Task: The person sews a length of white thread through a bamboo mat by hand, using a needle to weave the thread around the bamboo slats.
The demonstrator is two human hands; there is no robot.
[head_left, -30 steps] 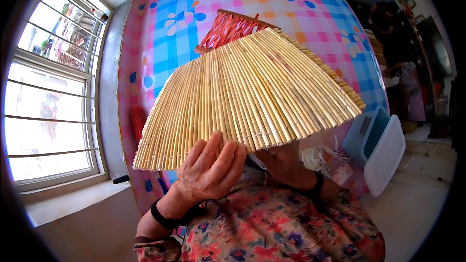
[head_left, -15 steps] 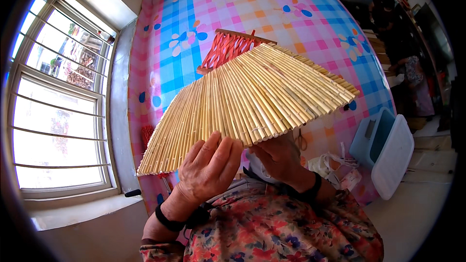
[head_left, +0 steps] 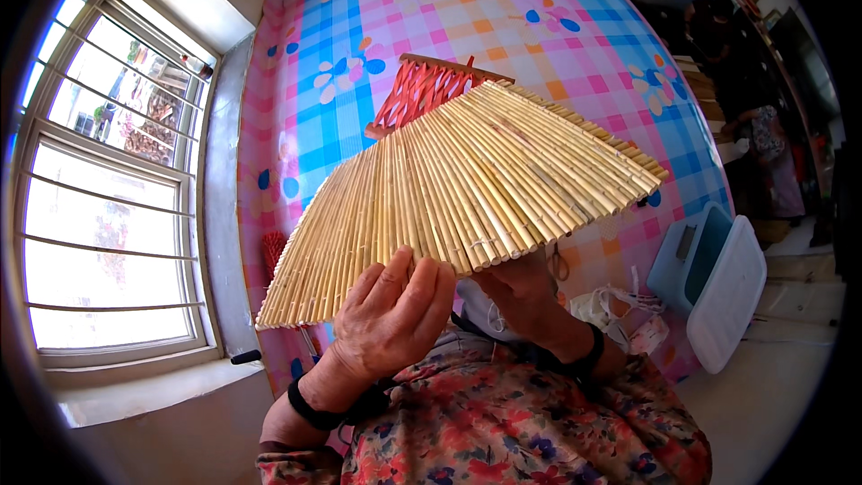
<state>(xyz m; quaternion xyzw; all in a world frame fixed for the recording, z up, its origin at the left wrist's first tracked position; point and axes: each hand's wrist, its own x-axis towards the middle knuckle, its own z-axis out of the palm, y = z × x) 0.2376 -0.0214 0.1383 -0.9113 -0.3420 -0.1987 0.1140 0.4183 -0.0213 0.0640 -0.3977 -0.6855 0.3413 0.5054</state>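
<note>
A wide mat of pale yellow reed sticks (head_left: 449, 175), laid side by side, spreads in front of me with its near edge raised toward my body. My left hand (head_left: 395, 310) is closed at the middle of that edge, its bent fingertips pressing on the stick ends. Just to its right, my right hand (head_left: 525, 292) reaches under the edge with bent fingers. The mat covers most of them, and what they hold is hidden. A bit of white thread (head_left: 495, 316) shows between the hands. Behind the mat lies a wooden frame laced with red strips (head_left: 426, 94).
The mat rests over a checked, flowered cover (head_left: 503, 27). To the right stand a blue plastic bin (head_left: 675, 251) and its pale lid (head_left: 732, 296). Scissors (head_left: 558, 262) and white cloth (head_left: 597, 310) lie near my right arm. A barred window (head_left: 112, 189) is at left; a person (head_left: 714, 27) is far right.
Very little differs. Both hands and the mat's near edge have shifted slightly right and downward in the picture. More white thread shows between the hands.
</note>
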